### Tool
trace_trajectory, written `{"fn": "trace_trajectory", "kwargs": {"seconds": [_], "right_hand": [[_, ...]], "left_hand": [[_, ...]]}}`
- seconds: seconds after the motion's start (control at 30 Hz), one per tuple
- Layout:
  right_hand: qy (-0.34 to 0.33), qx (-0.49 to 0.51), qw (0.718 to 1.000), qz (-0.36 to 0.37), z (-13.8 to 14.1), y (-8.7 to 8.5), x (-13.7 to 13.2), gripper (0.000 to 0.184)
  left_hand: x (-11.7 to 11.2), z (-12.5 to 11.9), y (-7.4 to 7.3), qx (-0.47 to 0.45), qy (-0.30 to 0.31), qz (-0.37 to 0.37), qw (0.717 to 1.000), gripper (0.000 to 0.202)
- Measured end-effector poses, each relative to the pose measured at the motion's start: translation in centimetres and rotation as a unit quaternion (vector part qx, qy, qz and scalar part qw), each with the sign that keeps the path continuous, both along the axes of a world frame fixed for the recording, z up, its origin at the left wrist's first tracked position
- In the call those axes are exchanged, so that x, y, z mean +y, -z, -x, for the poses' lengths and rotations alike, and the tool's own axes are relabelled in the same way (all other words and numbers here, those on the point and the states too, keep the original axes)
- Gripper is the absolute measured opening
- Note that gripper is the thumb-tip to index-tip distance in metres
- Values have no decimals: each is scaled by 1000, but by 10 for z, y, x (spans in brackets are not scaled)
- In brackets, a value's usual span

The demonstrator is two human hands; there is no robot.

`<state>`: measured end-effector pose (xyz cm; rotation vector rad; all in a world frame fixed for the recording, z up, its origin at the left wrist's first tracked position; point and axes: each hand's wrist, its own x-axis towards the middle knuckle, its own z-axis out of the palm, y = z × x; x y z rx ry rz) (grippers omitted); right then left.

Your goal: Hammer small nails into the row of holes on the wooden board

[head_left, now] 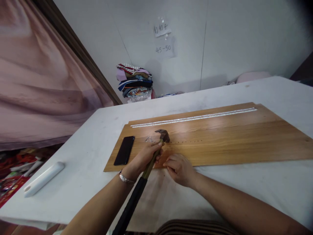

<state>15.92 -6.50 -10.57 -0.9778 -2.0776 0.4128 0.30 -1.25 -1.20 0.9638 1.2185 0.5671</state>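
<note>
My left hand (147, 153), with a bracelet on its wrist, is closed round the upper handle of a claw hammer (164, 135). The hammer's dark head is over the wooden board (227, 140), and its long black grip slants down toward me. My right hand (180, 169) rests at the board's near edge with its fingers curled in; whatever they hold, if anything, is hidden. Just left of the hammer head lies a small pile of nails (148, 139). A row of small dark nail heads or dots (186, 142) runs rightward from the hammer head.
A black phone (124, 150) lies on the board's left end. Two white measuring strips (193, 117) run along its far side. On the white table (80, 140) sits a white elongated object (44, 179). Folded clothes (135, 81) are stacked by the wall, and a pink curtain (49, 78) hangs at left.
</note>
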Motion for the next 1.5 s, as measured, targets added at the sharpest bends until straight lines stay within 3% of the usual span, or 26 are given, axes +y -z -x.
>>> {"fn": "trace_trajectory", "kwargs": {"seconds": [0.2,1.0,1.27,1.5], "right_hand": [[-6,-2,1000,2,0,-2,0,21],[-4,-12,1000,8,-1,-5,-1,21],[-8,-11,1000,3,-1,3,1,21],[-2,-5,1000,-1,-1,2,1,21]], "left_hand": [[-1,0,-5,-8,1,-5,1000,34],[1,-3,-2,6,-2,-9,1000,35],[0,-4,-4,-6,0,0,1000,32],[2,-1,2,3,15,-10,1000,34]]}}
